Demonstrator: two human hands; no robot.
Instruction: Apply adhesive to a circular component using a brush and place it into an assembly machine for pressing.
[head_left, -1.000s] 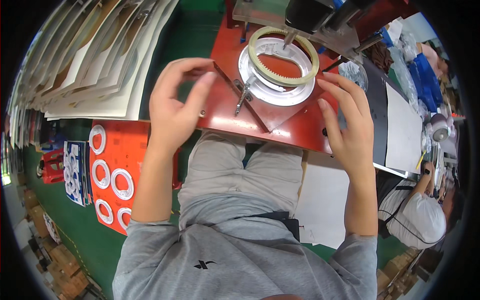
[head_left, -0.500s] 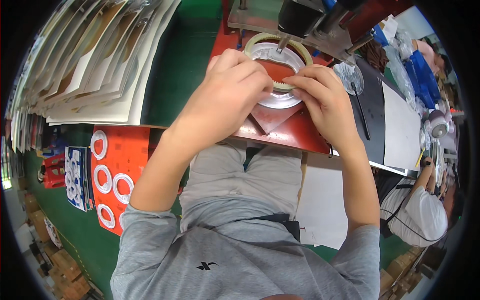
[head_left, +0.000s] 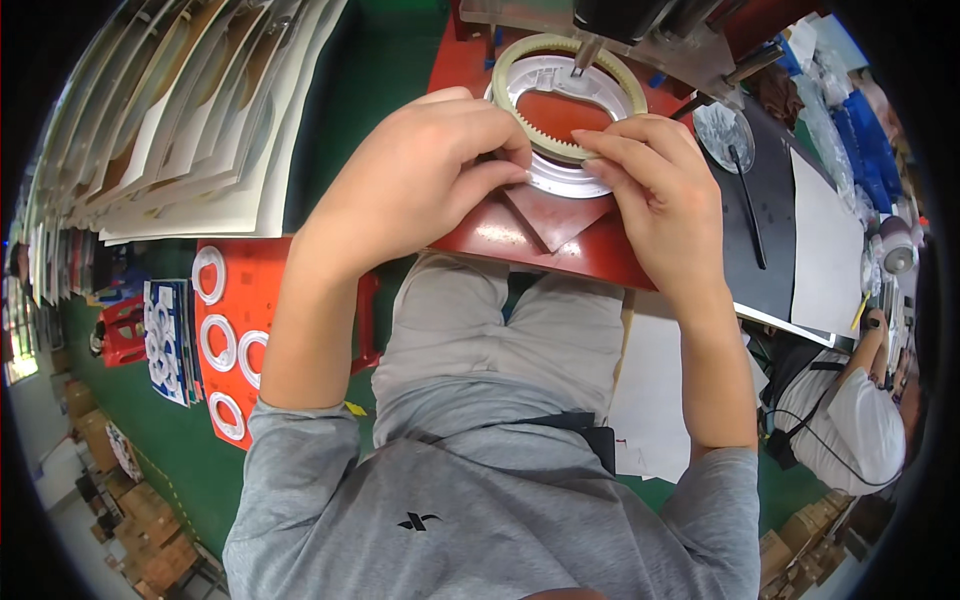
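Note:
A cream ring gear (head_left: 634, 92) with teeth along its inner edge lies over a white plastic ring (head_left: 568, 184) on a red machine base. My left hand (head_left: 405, 165) is at the near left of the rings, fingers curled and thumb tip against the white ring's rim. The index fingertip is close to the gear. With thumb and fingers closed, my right hand (head_left: 668, 190) pinches the near right part of the ring gear. A metal tip (head_left: 587, 55) of the machine stands over the far part of the rings.
Stacked cards (head_left: 215, 130) stand at the left. Several white rings (head_left: 218, 342) lie on a red board (head_left: 260, 290). To the right are a clear round dish (head_left: 722, 135), a thin black stick (head_left: 750, 215) and white paper (head_left: 825, 240). A person (head_left: 850, 420) sits at the far right.
My left hand has shifted left, uncovering more of the ring gear's left side, and its thumb now shows at the white rim. My right hand keeps its pinch. The whole view has shifted slightly.

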